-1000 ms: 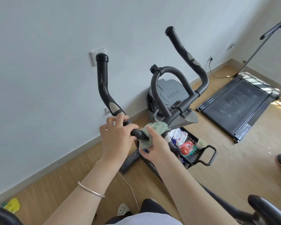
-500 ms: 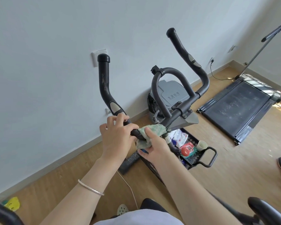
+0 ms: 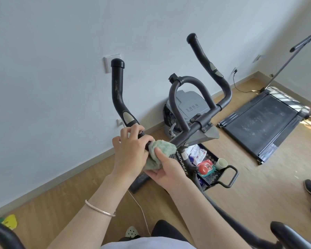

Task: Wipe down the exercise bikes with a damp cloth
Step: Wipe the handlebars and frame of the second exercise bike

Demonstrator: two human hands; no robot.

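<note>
We are standing at the exercise bike's handlebar [image 3: 196, 130], looking down over both bare forearms. Our left hand [image 3: 131, 151] is curling its fingers around the lower bend of the left grip, just below the silver sensor pad [image 3: 127, 118], and a thin silver bangle [image 3: 99, 210] is sitting on that wrist. Our right hand [image 3: 166, 170] is closing on the green cloth [image 3: 160, 150], thumb pressing on top and fingers cupping underneath, holding it against the bar right beside the left hand. Beyond the handlebar, a grey lidded waste bin [image 3: 190, 105] is standing by the white wall. A black perforated tray [image 3: 214, 175] near the bike's stem is holding a pale cup [image 3: 221, 163] and a red-capped item. A treadmill [image 3: 262, 121] is lying on the wooden floor to the right.
</note>
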